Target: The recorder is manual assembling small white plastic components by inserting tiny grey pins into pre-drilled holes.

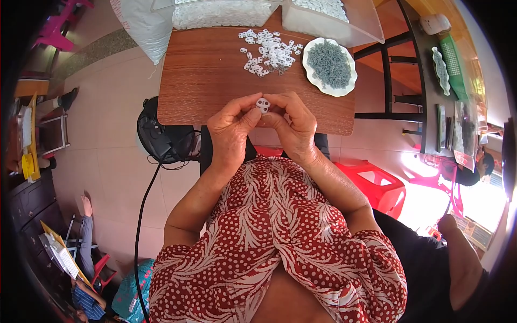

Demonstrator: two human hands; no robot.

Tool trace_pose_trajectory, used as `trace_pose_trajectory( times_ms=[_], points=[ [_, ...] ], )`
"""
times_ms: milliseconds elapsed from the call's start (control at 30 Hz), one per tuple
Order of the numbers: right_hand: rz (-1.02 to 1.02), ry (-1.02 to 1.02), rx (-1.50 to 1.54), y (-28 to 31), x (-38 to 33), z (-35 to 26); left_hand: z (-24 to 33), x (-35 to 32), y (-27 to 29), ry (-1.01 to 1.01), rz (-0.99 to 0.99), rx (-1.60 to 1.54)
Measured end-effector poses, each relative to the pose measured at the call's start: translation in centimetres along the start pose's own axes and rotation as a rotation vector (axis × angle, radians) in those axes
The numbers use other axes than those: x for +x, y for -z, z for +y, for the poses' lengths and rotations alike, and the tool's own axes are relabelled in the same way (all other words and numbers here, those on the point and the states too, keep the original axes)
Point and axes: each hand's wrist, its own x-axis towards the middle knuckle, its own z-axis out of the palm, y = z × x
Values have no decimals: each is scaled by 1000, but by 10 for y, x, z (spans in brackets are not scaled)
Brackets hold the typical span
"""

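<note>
My left hand and my right hand meet over the near edge of the brown table. Pinched between their fingertips is a small white plastic piece with holes. Thumbs and forefingers of both hands close on it from either side. Farther back lies a loose pile of similar white plastic pieces, with a few grey bits at its near side. To the right of the pile, a white scalloped plate holds a heap of small grey pieces, too fine to name.
Two clear bins full of white pieces, a left bin and a right bin, stand at the table's far edge. A white sack leans at the left. Below are a black bag with a cable and a red stool.
</note>
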Motion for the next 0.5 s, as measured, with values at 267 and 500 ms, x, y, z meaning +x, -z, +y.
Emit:
trace_pose_trajectory(
  times_ms=[267, 500],
  points=[
    [8, 50, -36, 1, 2, 0, 2, 0, -2, 1, 23, -26],
    [45, 111, -67, 0, 5, 3, -4, -1, -3, -83, 28, 39]
  ],
)
